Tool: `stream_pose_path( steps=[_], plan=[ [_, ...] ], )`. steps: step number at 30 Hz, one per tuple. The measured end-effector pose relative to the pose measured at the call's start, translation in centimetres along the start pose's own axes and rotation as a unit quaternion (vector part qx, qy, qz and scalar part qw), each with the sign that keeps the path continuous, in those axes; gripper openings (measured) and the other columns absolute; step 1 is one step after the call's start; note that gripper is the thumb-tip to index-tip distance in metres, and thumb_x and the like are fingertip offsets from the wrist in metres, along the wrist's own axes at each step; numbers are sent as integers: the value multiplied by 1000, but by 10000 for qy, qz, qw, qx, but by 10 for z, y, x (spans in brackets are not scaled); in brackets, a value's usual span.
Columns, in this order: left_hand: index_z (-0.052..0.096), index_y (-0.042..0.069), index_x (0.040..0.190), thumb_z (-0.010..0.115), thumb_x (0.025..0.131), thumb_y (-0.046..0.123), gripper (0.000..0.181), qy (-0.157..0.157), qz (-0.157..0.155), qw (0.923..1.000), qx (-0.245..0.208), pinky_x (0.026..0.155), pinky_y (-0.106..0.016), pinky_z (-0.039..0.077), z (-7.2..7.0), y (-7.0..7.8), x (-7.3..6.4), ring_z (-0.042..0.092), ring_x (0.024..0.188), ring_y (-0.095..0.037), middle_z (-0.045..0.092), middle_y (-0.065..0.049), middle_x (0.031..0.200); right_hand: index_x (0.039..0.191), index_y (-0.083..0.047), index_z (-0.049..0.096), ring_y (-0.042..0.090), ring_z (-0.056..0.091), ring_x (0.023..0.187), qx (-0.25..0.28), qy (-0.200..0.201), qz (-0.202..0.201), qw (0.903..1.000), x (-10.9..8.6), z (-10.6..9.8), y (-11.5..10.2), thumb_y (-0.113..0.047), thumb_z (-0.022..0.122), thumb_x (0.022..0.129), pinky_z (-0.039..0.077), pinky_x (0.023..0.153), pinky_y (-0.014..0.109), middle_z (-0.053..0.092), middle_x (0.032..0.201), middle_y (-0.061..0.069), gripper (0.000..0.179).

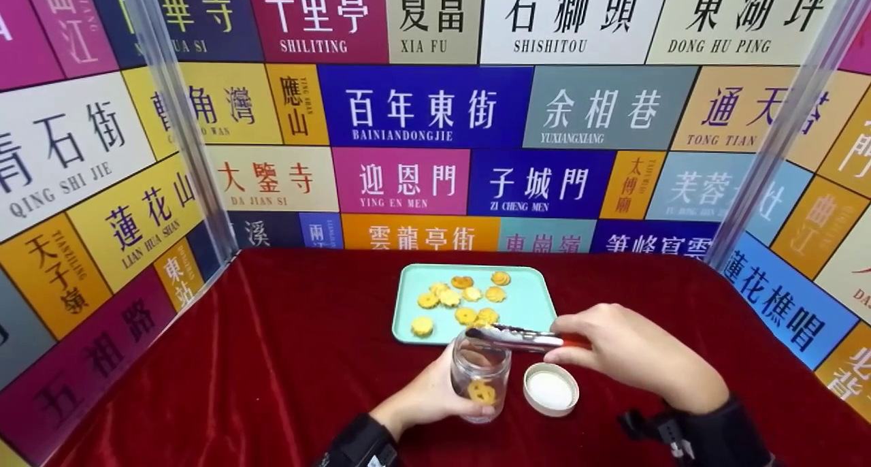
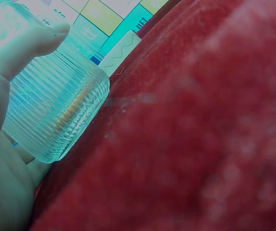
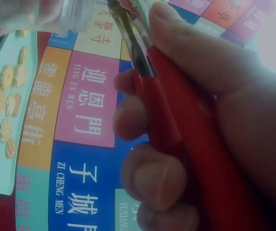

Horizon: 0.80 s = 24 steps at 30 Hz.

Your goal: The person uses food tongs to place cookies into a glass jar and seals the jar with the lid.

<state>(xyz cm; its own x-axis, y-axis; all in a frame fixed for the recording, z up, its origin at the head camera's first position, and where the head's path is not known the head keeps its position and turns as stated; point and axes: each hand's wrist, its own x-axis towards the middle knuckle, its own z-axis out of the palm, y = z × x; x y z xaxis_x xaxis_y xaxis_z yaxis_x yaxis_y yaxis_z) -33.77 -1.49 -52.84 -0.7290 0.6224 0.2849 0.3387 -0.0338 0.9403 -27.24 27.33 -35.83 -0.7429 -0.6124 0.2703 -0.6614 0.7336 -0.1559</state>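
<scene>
My left hand grips a clear ribbed glass jar around its side, close over the red cloth. Inside, a yellow ring-shaped cookie lies low in the jar. With its fingers curled around the red handles, my right hand holds metal tongs. The tongs' tips overlap the jar's open mouth, and no cookie shows at them. In the right wrist view the red handles are squeezed nearly together. The left wrist view has the jar's ribbed base tilted, with the thumb across its side.
Behind the jar, a mint-green tray bears several yellow cookies. A round lid lies on the red cloth, right of the jar. Printed sign panels wall in the back and sides.
</scene>
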Motion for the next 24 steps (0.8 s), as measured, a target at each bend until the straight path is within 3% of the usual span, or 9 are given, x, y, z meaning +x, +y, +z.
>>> stream_pose_path(
  steps=[12, 24],
  plan=[
    [38, 27, 157, 95, 76, 10, 100, -54, 76, 9998, -198, 110, -36, 51, 0, 1, 1, 66, 125, -20, 65, -11, 140, 90, -31, 68, 0, 49, 65, -47, -157, 197, 9997, 0, 0, 0, -49, 74, 98, 43, 60, 24, 55, 74, -22, 21],
    [39, 26, 155, 95, 76, 11, 99, -11, 31, 9999, -139, 112, -35, 49, 0, 0, 0, 65, 125, -20, 66, -5, 137, 94, -30, 73, -1, 52, 67, -24, -116, 106, 9999, 0, -2, 0, -49, 74, 99, 45, 61, 25, 59, 78, -23, 19]
  ],
)
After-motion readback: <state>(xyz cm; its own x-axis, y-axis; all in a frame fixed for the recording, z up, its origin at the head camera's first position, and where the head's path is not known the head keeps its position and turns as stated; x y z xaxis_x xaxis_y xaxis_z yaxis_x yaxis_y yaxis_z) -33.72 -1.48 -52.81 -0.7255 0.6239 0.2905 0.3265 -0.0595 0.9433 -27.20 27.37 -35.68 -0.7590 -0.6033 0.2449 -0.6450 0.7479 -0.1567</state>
